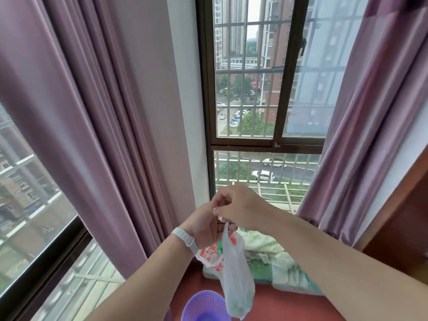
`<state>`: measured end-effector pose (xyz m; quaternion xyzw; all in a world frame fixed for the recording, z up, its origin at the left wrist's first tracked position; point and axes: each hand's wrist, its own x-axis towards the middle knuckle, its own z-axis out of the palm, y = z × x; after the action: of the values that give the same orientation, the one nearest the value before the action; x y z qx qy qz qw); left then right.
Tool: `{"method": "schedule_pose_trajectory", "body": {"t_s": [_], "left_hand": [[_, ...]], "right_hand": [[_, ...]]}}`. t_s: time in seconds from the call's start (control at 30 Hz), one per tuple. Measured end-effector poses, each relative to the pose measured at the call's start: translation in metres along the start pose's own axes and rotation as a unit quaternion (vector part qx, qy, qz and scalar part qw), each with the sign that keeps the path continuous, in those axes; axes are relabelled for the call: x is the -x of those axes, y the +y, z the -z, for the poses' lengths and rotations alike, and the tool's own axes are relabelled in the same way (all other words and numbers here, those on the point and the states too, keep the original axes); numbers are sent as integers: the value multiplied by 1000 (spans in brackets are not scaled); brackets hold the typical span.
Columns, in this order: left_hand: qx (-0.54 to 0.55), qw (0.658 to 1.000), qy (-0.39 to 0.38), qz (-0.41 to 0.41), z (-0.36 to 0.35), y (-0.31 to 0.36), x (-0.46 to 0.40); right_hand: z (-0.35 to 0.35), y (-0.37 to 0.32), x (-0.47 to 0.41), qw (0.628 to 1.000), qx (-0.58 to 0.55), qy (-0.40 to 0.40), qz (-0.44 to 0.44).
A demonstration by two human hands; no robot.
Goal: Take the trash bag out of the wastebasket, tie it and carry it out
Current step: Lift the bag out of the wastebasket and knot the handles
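A thin white trash bag (236, 281) with red and green print hangs in the air above a small purple mesh wastebasket (205, 306) at the bottom edge of the view. Both my hands meet at the bag's top. My left hand (206, 224), with a white band on its wrist, grips the bag's neck from below. My right hand (240, 207) pinches a twisted strip of the bag just above it. The bag's lower part dangles free, clear of the basket's rim.
The wastebasket stands on a red window ledge (278, 304). Green and white folded bedding (275, 262) lies behind the bag. Purple curtains (97, 135) hang left and right of a barred window (254, 89). A brown wooden cabinet (407, 228) is at the right.
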<state>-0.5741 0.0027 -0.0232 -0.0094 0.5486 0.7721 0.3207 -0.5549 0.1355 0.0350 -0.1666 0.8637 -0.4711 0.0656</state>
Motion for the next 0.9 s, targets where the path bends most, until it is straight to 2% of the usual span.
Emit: {"method": "schedule_pose_trajectory", "body": {"t_s": [0.07, 0.13, 0.2, 0.33, 0.5, 0.77, 0.9], "left_hand": [[-13, 1000, 9, 8, 2, 0, -1], [-14, 999, 36, 16, 3, 1, -1], [-5, 997, 70, 8, 2, 4, 0], [12, 994, 110, -10, 1, 9, 3], [-5, 995, 96, -8, 5, 20, 9], [0, 997, 73, -4, 17, 34, 17], [-45, 996, 83, -5, 19, 39, 20]], "right_hand": [[3, 6, 3, 999, 18, -44, 10], [5, 12, 5, 999, 2, -52, 9], [7, 20, 4, 999, -35, -31, -8], [15, 36, -3, 999, 10, 42, -26], [10, 47, -13, 997, -8, 27, -77], [-6, 35, -26, 990, -105, -46, -78], [-9, 35, -33, 985, -150, -29, -76]]}}
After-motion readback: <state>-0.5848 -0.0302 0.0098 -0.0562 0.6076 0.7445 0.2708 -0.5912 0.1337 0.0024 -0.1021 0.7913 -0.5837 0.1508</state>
